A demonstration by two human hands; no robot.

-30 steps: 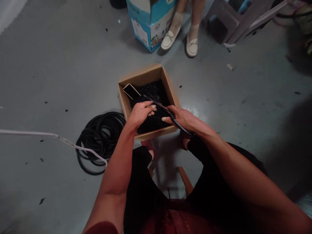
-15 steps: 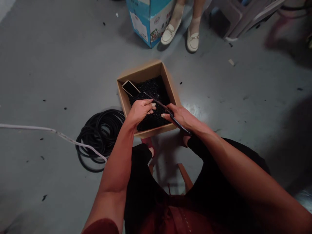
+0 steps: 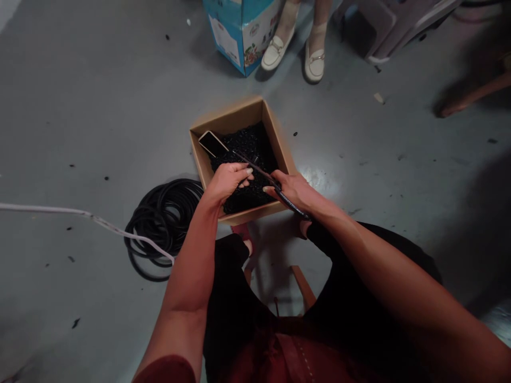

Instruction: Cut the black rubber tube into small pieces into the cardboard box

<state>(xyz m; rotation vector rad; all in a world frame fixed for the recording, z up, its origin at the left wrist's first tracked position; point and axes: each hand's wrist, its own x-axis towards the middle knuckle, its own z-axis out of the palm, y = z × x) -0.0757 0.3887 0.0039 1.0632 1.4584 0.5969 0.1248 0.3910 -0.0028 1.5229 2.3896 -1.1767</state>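
An open cardboard box (image 3: 279, 135) stands between my feet, holding a heap of small black pieces (image 3: 245, 139) too small to tell apart. My right hand (image 3: 293, 187) is closed round a thin dark rod (image 3: 260, 171) that slants over the heap. Below the fingers the rod continues as a thicker, ribbed black length (image 3: 292, 203) along my wrist. Beside the rod, over the box's near left part, my left hand (image 3: 230, 180) has thumb and fingers pinched together. Whatever lies between those fingertips is hidden. A flat black piece with a pale edge (image 3: 213, 143) leans in the box's far left corner.
Coiled black tubing (image 3: 163, 223) lies left of the box, a pale cord (image 3: 115, 229) crossing it. Beyond the box are another person's white shoes (image 3: 314, 65), a blue carton (image 3: 229, 37) and a grey plastic stool (image 3: 383, 32). Small black bits dot the floor.
Both hands keep nearly the same pose over the box. The view has shifted slightly. At the far right, a blurred reddish shape has given way to a person's limb near the floor.
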